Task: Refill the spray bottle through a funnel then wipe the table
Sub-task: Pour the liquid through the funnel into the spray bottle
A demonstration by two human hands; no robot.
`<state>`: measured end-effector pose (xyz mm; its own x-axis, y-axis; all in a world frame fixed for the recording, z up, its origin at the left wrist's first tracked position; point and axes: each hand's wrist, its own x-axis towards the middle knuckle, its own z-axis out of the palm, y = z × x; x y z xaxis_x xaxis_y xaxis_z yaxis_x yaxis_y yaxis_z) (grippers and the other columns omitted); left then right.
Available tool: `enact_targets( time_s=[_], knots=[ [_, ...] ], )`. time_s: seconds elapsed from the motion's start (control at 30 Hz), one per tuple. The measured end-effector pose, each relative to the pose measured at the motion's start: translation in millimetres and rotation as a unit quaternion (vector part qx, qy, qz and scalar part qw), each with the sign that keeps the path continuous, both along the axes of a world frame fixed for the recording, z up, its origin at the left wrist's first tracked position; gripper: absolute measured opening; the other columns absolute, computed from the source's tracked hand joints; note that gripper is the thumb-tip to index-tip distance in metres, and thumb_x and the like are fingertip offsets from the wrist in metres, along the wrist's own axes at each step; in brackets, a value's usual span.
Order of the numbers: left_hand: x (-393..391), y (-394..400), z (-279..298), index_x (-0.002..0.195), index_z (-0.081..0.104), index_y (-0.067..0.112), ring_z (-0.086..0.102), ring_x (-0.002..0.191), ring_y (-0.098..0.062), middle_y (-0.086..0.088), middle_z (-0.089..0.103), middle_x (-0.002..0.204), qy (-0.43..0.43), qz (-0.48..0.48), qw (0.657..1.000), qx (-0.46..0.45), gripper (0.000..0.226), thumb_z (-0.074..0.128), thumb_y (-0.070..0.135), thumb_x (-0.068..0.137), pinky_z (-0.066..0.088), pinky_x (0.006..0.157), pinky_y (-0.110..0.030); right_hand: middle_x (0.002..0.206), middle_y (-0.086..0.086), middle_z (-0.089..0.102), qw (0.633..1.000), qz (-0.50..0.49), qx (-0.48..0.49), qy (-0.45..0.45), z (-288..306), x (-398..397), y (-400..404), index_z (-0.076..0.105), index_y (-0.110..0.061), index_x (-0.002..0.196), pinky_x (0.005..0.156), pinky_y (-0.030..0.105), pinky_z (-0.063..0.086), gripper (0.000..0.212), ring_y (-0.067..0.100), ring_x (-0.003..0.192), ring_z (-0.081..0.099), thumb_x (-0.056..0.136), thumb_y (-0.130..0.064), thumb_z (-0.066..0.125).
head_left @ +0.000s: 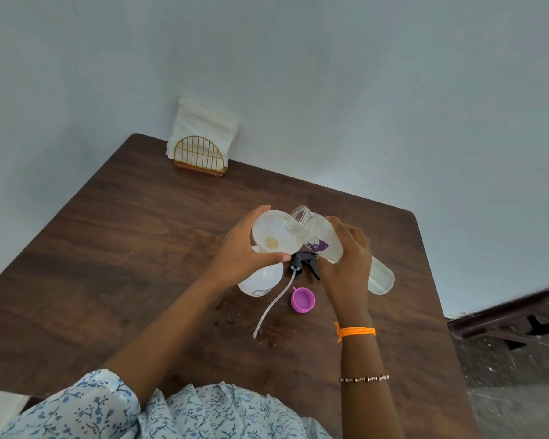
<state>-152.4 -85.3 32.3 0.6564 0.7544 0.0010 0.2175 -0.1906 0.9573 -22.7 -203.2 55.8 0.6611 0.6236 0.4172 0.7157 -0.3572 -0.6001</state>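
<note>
While left hand grips funnel at frame centre, right hand grasps refill bottle, mouth tilted up-left twd funnel rim

The funnel and left hand hid the spray bottle's neck, the right hand covered the clear bottle's middle, and its label was unreadable.

Noted: dark brown wood-grain table; translucent white funnel; clear bottle, purple label; pink cap; black sprayer head; gold wire napkin holder; blue-floral white sleeve; orange wrist thread.
</note>
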Motion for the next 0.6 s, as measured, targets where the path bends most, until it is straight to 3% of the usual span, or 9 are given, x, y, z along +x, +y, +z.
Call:
enact_targets(
  time_s=[0.43, 0.6],
  knots=[
    [-0.7, -0.4, 1.1, 0.140, 0.030, 0.033, 0.038, 0.116, -0.005, 0.006, 0.040, 0.142, -0.001, -0.005, 1.000, -0.003, 0.090, 0.082, 0.031, 0.066, 0.038, 0.091, -0.024, 0.111, 0.008, 0.061, 1.000, 0.011, 0.000, -0.015, 3.7, -3.9, 0.5, 0.061, -0.015, 0.117, 0.085, 0.040, 0.044, 0.057, 0.023, 0.102, 0.050, 0.065, 0.000, 0.078],
    [-0.9, -0.5, 1.0, 0.141, 0.030, 0.031, 0.039, 0.117, -0.006, 0.004, 0.040, 0.143, -0.003, -0.004, 1.000, -0.008, 0.090, 0.081, 0.030, 0.067, 0.039, 0.093, -0.025, 0.111, 0.009, 0.061, 1.000, 0.010, 0.001, -0.023, 5.4, -6.2, 1.2, 0.061, -0.014, 0.116, 0.086, 0.046, 0.046, 0.058, 0.026, 0.103, 0.050, 0.063, 0.003, 0.078]
  ],
)
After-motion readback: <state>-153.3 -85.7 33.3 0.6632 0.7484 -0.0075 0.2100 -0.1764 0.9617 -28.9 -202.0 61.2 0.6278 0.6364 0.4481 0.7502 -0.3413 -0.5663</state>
